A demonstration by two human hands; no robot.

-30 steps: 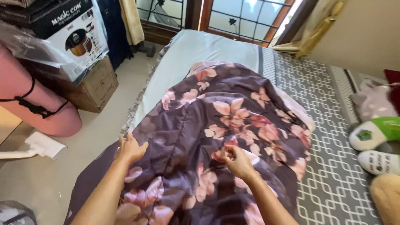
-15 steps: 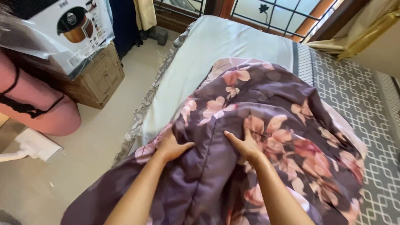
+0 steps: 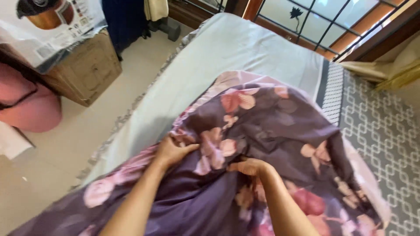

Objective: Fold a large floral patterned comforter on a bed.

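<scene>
The person leans over the bed [image 3: 245, 48], and both hands are on a dark purple blanket [image 3: 280, 126] with pink flowers. The left hand [image 3: 173, 150] grips a fold of the blanket near its left edge; the fingers are curled and the cloth is bunched under them. The right hand [image 3: 247, 167] is just beside it, a little lower, with the fingers bent around another fold of the same blanket. The two hands are near each other but do not touch.

The blanket lies across the near part of the bed and covers a pale green sheet [image 3: 205, 74], which shows bare toward the window [image 3: 315, 22]. On the right side of the bed lies a grey cloth with a white lattice pattern [image 3: 385, 126]. On the floor [image 3: 74, 131] at the left stands a cardboard box [image 3: 83, 70], and beside it is a pink roll [image 3: 26, 105].
</scene>
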